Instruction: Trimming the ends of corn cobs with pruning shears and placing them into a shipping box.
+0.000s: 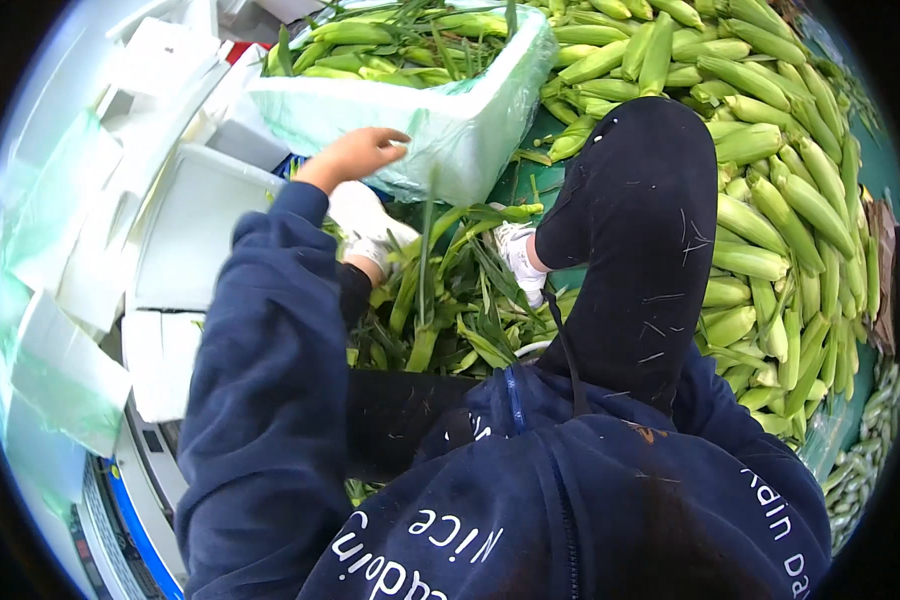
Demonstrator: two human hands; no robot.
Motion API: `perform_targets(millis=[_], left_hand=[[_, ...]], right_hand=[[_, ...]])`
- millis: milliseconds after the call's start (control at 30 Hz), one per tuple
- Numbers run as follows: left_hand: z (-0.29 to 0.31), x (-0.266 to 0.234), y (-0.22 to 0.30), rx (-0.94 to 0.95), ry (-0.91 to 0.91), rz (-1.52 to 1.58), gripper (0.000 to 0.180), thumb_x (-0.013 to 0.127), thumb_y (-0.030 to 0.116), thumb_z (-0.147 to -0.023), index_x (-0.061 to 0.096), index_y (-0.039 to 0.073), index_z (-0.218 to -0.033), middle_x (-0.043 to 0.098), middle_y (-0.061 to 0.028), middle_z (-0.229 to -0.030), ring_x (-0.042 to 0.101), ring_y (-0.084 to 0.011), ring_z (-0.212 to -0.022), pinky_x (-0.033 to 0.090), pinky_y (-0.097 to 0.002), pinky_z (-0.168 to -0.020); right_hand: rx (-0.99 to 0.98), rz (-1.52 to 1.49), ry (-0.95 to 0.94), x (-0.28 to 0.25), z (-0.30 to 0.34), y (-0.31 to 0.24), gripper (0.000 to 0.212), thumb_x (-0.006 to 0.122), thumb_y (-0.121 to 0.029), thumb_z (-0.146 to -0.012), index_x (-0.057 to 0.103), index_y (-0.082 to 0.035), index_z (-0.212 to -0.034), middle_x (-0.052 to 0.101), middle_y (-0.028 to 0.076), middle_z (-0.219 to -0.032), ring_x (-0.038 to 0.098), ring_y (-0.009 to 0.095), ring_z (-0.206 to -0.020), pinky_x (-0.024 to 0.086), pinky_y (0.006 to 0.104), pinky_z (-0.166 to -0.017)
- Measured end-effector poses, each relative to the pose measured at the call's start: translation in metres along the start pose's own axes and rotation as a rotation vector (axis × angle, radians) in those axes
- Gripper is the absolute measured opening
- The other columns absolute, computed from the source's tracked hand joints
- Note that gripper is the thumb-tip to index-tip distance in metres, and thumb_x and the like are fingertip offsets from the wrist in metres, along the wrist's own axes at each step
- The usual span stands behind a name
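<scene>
My left hand (362, 157) is held out over the near side of a white foam box (390, 125) lined with clear green plastic. Its fingers point to the right, loosely stretched, and nothing shows in them. Just right of and below the hand, a blurred strip of green husk (427, 250) hangs in the air above a heap of torn husks (410, 320) between my feet. Ears of corn in green husks (355, 35) and loose leaves fill the box. My right arm goes down behind my raised right knee, and its hand is hidden.
A large pile of corn ears (770, 200) covers the right side, on a green surface (530, 185). White foam boxes and lids (195, 225) stack up at the left. A grey and blue appliance (135, 500) stands at the lower left. Small green vegetables (860, 460) lie at the far right.
</scene>
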State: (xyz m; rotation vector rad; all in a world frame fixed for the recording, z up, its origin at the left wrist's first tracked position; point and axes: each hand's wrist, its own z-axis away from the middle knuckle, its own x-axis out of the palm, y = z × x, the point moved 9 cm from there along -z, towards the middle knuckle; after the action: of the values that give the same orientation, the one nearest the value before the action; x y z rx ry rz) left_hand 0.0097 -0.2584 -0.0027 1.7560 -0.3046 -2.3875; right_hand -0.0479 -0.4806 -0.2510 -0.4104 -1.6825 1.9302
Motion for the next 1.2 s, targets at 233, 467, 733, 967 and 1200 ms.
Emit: perform_targets(millis=[233, 467, 733, 967, 1200], left_hand=[[0.013, -0.043, 0.012, 0.011, -0.059, -0.253, 0.047, 0.06, 0.038, -0.087, 0.063, 0.011, -0.125, 0.068, -0.0187, -0.112, 0.065, -0.0328, -0.103, 0.049, -0.0395, -0.094], [-0.029, 0.042, 0.053, 0.296, 0.11, -0.074, 0.043, 0.063, 0.037, -0.084, 0.067, 0.005, -0.112, 0.069, -0.0219, -0.095, 0.067, -0.0368, -0.088, 0.052, -0.0457, -0.08], [-0.083, 0.167, 0.176, 0.382, -0.101, -0.317, 0.037, 0.069, 0.026, -0.077, 0.067, 0.01, -0.109, 0.068, -0.0203, -0.101, 0.065, -0.0382, -0.096, 0.052, -0.0469, -0.083], [-0.095, 0.145, 0.195, 0.494, -0.116, -0.305, 0.044, 0.071, 0.036, -0.077, 0.067, 0.009, -0.112, 0.069, -0.0187, -0.105, 0.063, -0.0377, -0.1, 0.051, -0.0458, -0.086], [-0.078, 0.14, 0.103, 0.417, -0.074, -0.28, 0.034, 0.069, 0.028, -0.077, 0.07, 0.01, -0.107, 0.069, -0.0199, -0.099, 0.065, -0.0386, -0.094, 0.052, -0.0464, -0.083]], right_hand=[[0.008, 0.102, 0.026, 0.002, 0.007, -0.012, 0.045, 0.058, -0.034, -0.089, 0.064, 0.007, -0.106, 0.068, 0.026, -0.099, 0.067, 0.039, -0.091, 0.051, 0.0424, -0.078], [0.114, 0.475, 0.389, -0.096, 0.109, 0.047, 0.046, 0.059, -0.033, -0.088, 0.064, 0.008, -0.107, 0.068, 0.026, -0.1, 0.067, 0.04, -0.09, 0.051, 0.0423, -0.077], [0.373, 0.307, 0.754, -0.153, 0.191, 0.106, 0.047, 0.061, -0.033, -0.087, 0.064, 0.009, -0.107, 0.068, 0.026, -0.1, 0.067, 0.04, -0.09, 0.051, 0.0422, -0.077], [0.287, 0.126, 0.984, -0.211, 0.231, 0.166, 0.048, 0.062, -0.033, -0.086, 0.064, 0.01, -0.107, 0.068, 0.026, -0.1, 0.067, 0.041, -0.089, 0.052, 0.0421, -0.076], [0.378, -0.012, 1.131, -0.155, 0.244, 0.089, 0.056, 0.065, -0.048, -0.083, 0.065, 0.007, -0.094, 0.067, 0.027, -0.096, 0.066, 0.04, -0.089, 0.049, 0.0462, -0.075]])
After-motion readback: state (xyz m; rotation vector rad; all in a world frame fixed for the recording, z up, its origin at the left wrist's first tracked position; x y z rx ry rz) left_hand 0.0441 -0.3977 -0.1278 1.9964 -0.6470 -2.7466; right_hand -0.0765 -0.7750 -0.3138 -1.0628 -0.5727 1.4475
